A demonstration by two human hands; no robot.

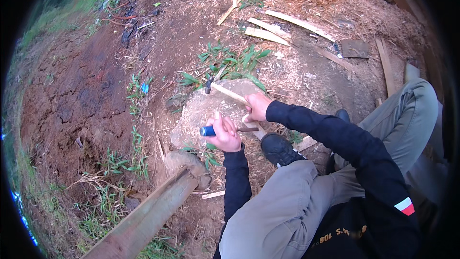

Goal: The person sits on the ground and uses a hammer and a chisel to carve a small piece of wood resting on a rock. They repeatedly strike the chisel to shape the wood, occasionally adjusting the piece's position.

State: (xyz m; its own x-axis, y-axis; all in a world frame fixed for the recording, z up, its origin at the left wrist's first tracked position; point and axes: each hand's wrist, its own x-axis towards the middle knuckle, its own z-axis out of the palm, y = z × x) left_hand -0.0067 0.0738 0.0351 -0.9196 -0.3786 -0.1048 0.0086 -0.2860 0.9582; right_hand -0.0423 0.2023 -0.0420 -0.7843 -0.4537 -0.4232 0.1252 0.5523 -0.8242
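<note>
Grey-trousered knees and dark sleeves low in frame, both hands working over a flat stone.

Person crouched, black shoe [278, 148] planted beside the stone [201, 110], which sits in sawdust-covered dirt. Left hand [224, 133] is closed around a blue-handled tool [208, 131] (chisel or file, can't tell), its dark metal shaft pointing right toward the other hand. Right hand [258, 107] is clenched on a pale wooden stick [230, 94] that lies slanted across the stone's top, a small dark head at its far end (hammer-like, blurry). Thick timber beam [143, 220] runs diagonally at lower left, its end near a smaller rock [184, 160]. Split wood offcuts [266, 32] scattered beyond the stone, green leafy weeds [235, 60] just behind it.
</note>
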